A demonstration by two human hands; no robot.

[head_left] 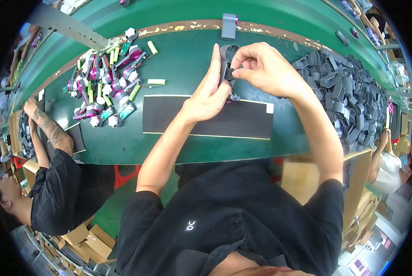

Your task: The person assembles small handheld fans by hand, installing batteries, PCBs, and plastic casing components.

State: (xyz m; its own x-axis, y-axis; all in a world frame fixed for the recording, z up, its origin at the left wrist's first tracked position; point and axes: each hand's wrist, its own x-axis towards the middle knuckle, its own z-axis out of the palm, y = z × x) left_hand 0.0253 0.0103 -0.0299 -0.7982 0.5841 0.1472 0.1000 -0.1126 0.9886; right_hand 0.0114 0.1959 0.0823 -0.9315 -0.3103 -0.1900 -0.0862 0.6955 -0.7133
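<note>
Over the far edge of the black mat (206, 117) on the green worktop (187, 60), holding a grey housing (223, 57) with long axis running near to far. Clasped along its left side by the straight-fingered left hand (207, 99); met from the right by the right hand (263, 69), with thumb-and-forefinger grip pinching a small dark piece (230, 73) at the housing's middle.

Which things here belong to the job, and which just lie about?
Likely the job:
grey plastic casing, between left hand and right hand
black rectangular mat
heaped grey plastic casings
pink and white units with green cylinders

Apparently lying about:
large tan cardboard box
opened brown cartons
</note>
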